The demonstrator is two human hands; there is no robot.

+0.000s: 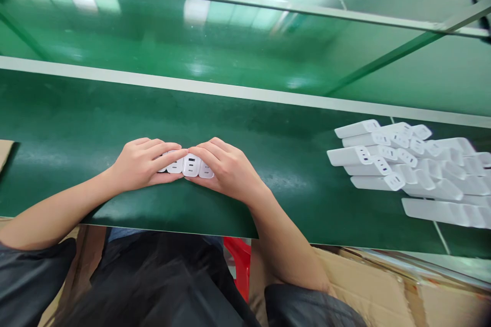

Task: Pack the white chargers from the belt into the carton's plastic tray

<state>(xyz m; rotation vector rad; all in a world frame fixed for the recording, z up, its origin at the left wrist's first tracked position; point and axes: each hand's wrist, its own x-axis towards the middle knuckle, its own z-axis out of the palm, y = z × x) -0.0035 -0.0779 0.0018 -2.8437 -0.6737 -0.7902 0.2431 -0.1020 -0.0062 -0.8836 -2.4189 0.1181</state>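
Several white blocks with small port-like slots (pixel 191 165) stand side by side in a short row on the green table (pixel 291 163). My left hand (pixel 143 163) is wrapped round the left end of this row, its fingers over the top and its thumb along the near side. Round the right end curls my right hand (pixel 226 168), held the same way. The fingertips of both hands meet above the middle blocks. My palms and fingers hide parts of the outer blocks.
Many similar white blocks (pixel 343 156) lie in a stacked group on the right of the table. A pale rail (pixel 230 90) runs along the back. Brown cardboard (pixel 5 152) shows at the left edge, and a red stool (pixel 241 265) below the table edge.
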